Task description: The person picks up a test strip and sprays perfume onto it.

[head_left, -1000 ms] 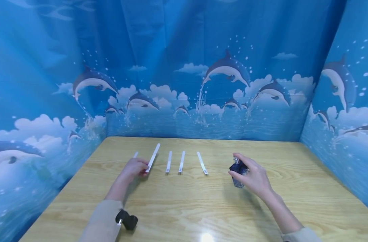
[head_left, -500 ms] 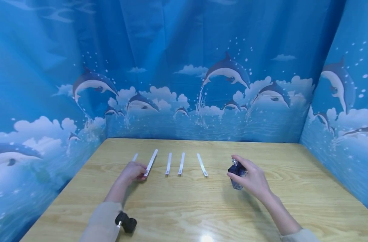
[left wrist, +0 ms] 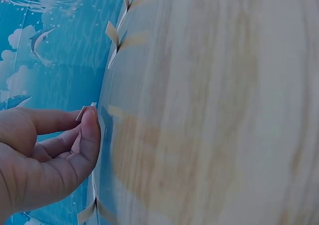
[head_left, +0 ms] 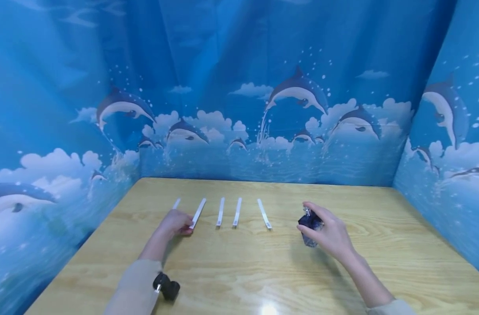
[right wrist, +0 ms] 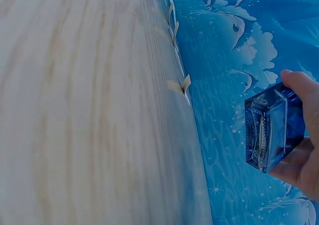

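My left hand (head_left: 175, 222) pinches the near end of a white paper test strip (head_left: 198, 212), which slants away from me low over the table. In the left wrist view its folded end (left wrist: 81, 113) pokes out between thumb and forefinger. Another strip (head_left: 176, 203) lies just beyond that hand, partly hidden by it. My right hand (head_left: 335, 231) grips a dark blue glass perfume bottle (head_left: 310, 238) above the table at the right, forefinger on its spray top and thumb at its side. From the right wrist, the bottle's thick faceted base (right wrist: 261, 130) shows.
To the right of the held strip lie three more strips, a left one (head_left: 220, 212), a middle one (head_left: 237, 212) and a right one (head_left: 264, 213), near ends bent up. The wood-grain table (head_left: 239, 271) meets a blue dolphin-print curtain (head_left: 231, 162) behind and at both sides.
My left hand has lowered the strip: its raised far end has come down toward the table. The right hand and perfume bottle have stayed nearly still.
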A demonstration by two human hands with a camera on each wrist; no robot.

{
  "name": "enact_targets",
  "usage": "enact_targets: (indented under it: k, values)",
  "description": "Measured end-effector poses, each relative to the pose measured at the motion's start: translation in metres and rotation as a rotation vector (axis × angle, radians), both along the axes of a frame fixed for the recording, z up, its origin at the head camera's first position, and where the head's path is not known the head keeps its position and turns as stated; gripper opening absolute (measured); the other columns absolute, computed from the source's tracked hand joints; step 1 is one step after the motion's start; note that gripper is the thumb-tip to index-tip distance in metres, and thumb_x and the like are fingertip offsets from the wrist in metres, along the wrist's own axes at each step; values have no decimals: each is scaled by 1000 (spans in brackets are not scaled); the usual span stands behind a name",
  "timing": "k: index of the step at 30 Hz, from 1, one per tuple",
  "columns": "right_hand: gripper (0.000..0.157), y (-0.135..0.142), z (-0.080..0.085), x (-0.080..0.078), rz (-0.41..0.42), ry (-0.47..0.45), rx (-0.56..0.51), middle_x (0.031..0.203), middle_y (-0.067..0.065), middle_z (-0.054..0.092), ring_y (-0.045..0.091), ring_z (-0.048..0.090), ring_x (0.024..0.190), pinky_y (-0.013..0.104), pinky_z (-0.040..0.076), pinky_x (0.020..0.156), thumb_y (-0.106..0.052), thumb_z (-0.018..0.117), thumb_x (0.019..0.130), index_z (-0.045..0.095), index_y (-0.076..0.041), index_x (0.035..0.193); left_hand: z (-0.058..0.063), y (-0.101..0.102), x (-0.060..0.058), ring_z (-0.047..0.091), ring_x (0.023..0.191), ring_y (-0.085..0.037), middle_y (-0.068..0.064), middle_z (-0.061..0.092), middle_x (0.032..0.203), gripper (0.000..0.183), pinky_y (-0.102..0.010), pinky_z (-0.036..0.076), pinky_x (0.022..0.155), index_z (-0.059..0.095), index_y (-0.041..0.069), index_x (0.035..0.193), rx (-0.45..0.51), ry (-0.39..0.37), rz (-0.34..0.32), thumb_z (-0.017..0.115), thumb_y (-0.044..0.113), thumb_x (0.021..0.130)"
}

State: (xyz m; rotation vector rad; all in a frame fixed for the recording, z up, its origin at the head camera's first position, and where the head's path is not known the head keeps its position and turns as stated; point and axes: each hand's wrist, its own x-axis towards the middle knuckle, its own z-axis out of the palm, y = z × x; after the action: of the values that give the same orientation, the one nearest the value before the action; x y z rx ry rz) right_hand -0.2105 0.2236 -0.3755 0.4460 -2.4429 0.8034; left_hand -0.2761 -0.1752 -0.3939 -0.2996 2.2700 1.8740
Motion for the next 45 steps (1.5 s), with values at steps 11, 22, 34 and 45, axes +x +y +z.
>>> enact_targets:
  k: [11,22,34,45]
  values:
    - [60,1,-3,-2,6,32,15,122,16,58,36,57,104,50,53,74,-24,79,73,55,-11,127,3,2,-4,55,48,-12,-10,52,67,28,-21,53,49,51,-24,104,-27,-22,36,51,-20,76]
    - [59,2,0,-1,0,14,16,122,18,57,38,56,103,53,52,74,-24,77,75,54,-10,127,3,-1,-6,54,45,-12,-12,52,70,28,-21,54,50,49,-24,103,-48,-22,73,51,-20,75]
    - [59,2,0,1,1,-10,-1,122,18,57,38,56,104,52,52,74,-26,77,76,54,-12,129,2,-8,-5,52,44,-11,-9,54,60,7,-20,51,45,53,-13,80,-65,-33,60,52,-17,75]
    - [59,2,1,1,1,-18,-6,123,18,56,38,55,105,52,52,75,-25,76,77,53,-12,129,13,-11,-4,49,41,-11,-5,52,50,5,-20,46,40,57,-7,68,-342,89,79,53,-10,67]
